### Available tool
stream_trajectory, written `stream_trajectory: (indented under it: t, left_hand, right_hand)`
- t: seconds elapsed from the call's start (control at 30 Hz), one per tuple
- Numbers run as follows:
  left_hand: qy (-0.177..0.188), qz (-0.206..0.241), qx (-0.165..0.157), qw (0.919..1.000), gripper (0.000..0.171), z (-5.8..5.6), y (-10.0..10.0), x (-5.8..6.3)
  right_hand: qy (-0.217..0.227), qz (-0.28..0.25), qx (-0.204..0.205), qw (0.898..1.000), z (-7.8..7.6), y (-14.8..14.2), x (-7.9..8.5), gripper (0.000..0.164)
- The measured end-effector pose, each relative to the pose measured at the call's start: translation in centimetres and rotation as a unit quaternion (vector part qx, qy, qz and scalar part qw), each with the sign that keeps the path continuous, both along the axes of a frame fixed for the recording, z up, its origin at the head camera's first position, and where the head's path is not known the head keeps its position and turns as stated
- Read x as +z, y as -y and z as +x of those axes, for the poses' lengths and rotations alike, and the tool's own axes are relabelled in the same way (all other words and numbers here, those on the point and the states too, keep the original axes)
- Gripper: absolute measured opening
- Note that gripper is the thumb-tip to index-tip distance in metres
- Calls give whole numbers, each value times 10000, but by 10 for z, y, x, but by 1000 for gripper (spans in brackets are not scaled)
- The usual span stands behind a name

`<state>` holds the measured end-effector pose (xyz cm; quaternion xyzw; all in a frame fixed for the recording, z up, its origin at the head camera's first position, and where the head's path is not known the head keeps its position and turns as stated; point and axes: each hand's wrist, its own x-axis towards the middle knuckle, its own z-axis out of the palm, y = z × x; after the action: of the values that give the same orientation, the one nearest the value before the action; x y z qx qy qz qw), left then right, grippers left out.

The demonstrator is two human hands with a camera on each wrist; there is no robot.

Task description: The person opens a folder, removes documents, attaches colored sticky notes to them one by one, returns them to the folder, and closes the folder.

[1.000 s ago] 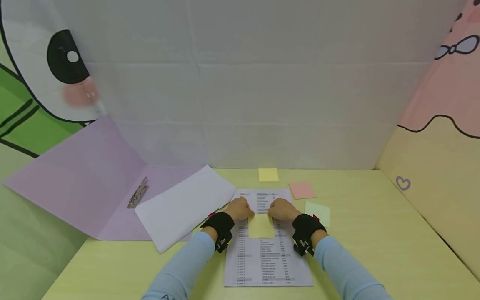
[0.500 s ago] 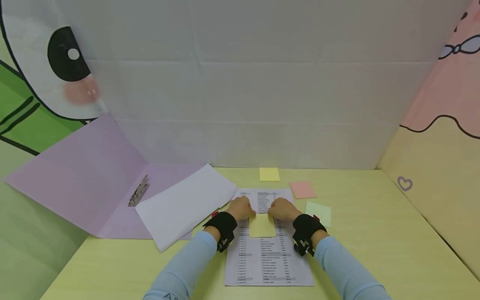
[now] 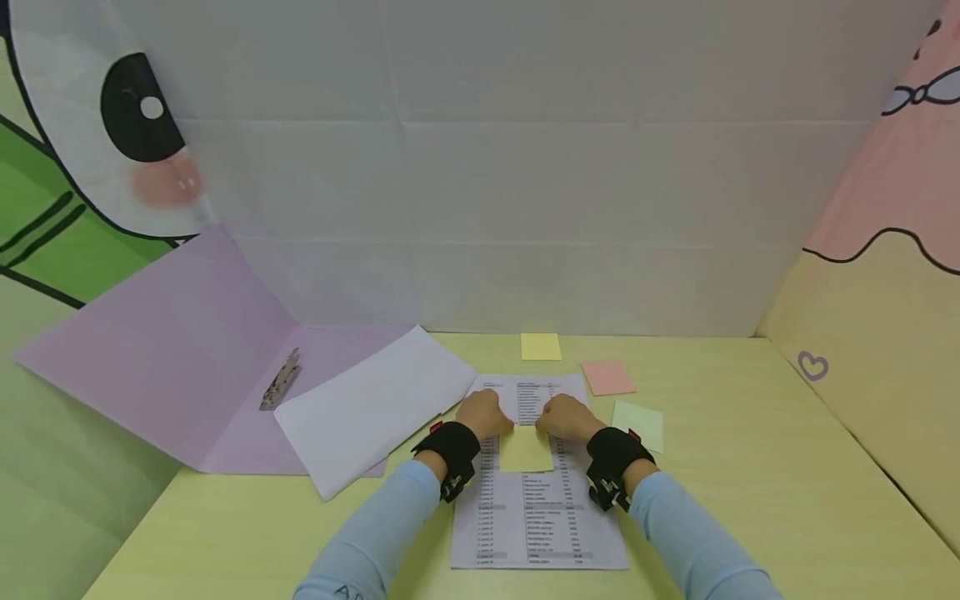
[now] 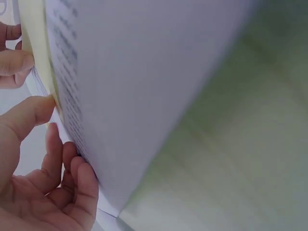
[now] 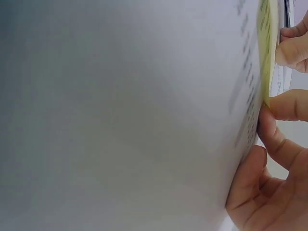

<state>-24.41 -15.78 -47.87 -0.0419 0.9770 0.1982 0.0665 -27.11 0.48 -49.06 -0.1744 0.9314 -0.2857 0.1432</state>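
A printed sheet (image 3: 540,527) covered in rows of text lies on the table, with a pale yellow sticky note (image 3: 527,451) over its upper middle. At the note's top left corner is my left hand (image 3: 483,414), its thumb and index finger pinching the edge. My right hand (image 3: 567,418) pinches the top right corner between thumb and index finger. In the right wrist view the note (image 5: 267,48) stands slightly off the print, which shows behind it. The other fingers of both hands curl close over the paper.
An open purple folder (image 3: 251,442) with a metal clip (image 3: 281,381) stands at the left against the wall. White sheets (image 3: 378,408) lie slanted across it. Beyond and right of the printed sheet are a yellow note (image 3: 541,347), a pink note (image 3: 608,377) and a pale green note (image 3: 639,425).
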Motion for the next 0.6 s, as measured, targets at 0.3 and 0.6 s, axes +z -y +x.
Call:
stream_trajectory:
  t: [0.3, 0.6]
  left_hand:
    - [-127, 460, -310, 9984, 20, -3, 13, -6]
    - [531, 442, -600, 9958, 31, 2, 12, 3]
  right_hand:
    - [-106, -22, 164, 9998, 0, 1, -2, 34]
    - [-87, 1041, -91, 9945, -6, 11, -8, 46]
